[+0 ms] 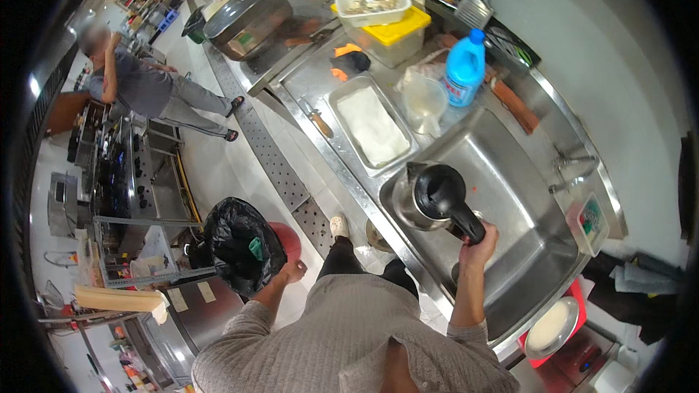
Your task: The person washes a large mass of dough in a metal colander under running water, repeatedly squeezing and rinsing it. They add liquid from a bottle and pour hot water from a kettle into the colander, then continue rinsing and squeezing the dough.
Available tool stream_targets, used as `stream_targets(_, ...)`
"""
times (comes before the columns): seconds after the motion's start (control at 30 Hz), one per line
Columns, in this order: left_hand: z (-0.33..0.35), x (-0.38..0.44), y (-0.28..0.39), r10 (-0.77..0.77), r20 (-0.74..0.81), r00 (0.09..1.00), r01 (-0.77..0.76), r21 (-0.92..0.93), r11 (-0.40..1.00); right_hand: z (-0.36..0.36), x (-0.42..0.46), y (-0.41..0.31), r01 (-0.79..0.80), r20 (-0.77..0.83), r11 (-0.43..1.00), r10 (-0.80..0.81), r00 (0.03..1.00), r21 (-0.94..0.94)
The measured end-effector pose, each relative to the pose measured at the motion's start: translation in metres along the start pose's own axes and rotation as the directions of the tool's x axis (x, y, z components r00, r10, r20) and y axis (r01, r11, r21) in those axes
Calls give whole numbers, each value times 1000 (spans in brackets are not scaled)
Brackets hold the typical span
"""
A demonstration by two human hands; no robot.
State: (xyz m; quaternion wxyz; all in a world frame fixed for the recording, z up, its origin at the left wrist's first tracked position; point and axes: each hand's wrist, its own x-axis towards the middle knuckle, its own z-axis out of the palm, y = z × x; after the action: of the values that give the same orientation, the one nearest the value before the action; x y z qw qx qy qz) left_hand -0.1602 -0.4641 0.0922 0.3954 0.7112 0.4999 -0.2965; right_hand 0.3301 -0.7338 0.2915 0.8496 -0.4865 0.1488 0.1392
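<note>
My right hand grips the black handle of a stainless steel electric kettle. The kettle, with its black lid, is over the near left part of a steel sink basin; I cannot tell whether it touches the bottom. My left hand hangs at my side, fingers curled, close to a red bin lined with a black plastic bag. Nothing shows in that hand, but its palm is hidden. Left of the basin, a metal tray has something white in it.
A wooden-handled tool lies by the counter's front edge. Behind the tray stand a blue bottle, a plastic jug and a yellow-lidded box. A tap rises at the basin's back. Another person stands across the aisle.
</note>
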Motion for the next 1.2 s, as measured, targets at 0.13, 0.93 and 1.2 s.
stream_targets(0.13,-2,27,2,119,41,992,-118,-19,993,94,-1,38,-17,182,1000,14,983,10)
stream_targets(0.93,-155,165,-120,-36,231,972,210,-795,570,509,97,277,77,159,965,-37,987,-252)
stream_targets(1.2,-184,163,-100,-74,189,979,190,-726,660,501,112,308,177,190,930,-119,974,-322)
